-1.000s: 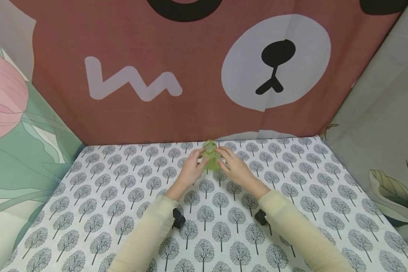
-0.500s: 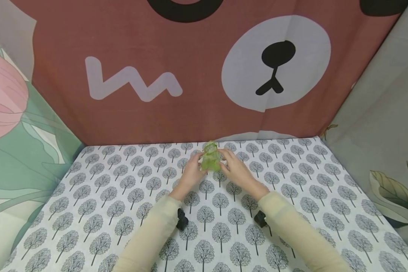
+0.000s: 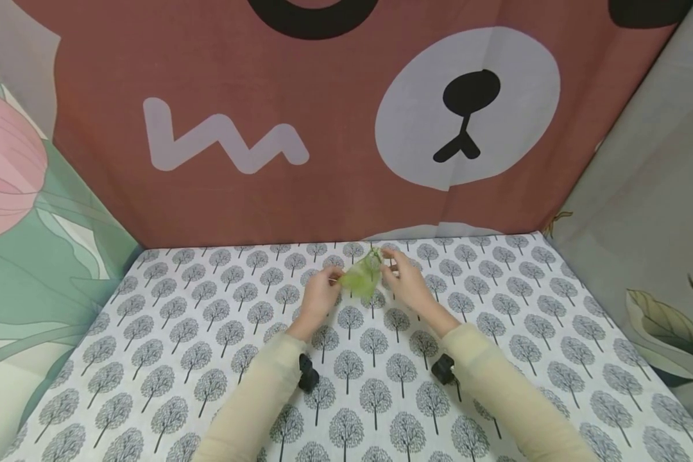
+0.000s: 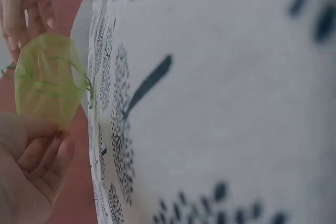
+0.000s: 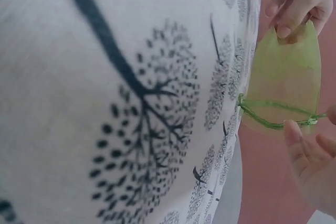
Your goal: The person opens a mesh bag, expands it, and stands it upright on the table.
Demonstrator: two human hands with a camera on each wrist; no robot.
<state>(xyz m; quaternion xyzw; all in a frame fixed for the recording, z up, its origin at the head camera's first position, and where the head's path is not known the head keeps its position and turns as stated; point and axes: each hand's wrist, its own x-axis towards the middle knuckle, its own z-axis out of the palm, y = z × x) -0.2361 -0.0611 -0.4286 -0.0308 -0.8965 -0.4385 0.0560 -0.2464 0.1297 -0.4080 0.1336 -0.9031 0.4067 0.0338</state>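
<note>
A sheer yellow-green drawstring pouch [image 3: 362,276] with a green cord is held above the tree-print cloth. My left hand [image 3: 320,294] pinches its closed end between thumb and fingers, as the right wrist view of the pouch [image 5: 286,72] and left hand [image 5: 307,1] also shows. My right hand [image 3: 407,282] is at the corded end, its fingers loosely spread. In the right wrist view the right hand [image 5: 315,166] has its thumb and a finger beside the cord [image 5: 273,124], touching or nearly so.
A white cloth with dark trees [image 3: 346,423] covers the tabletop. Behind it rises a red-brown curtain [image 3: 237,205] with a bear face. Patterned curtains hang at the left [image 3: 11,269] and right [image 3: 641,224]. Each wrist bears a small black camera [image 3: 307,372].
The pouch has gone from upright between both hands to tilted, its corded end now toward the right. My left hand has moved to pinch the closed end; the right fingers have shifted slightly right.
</note>
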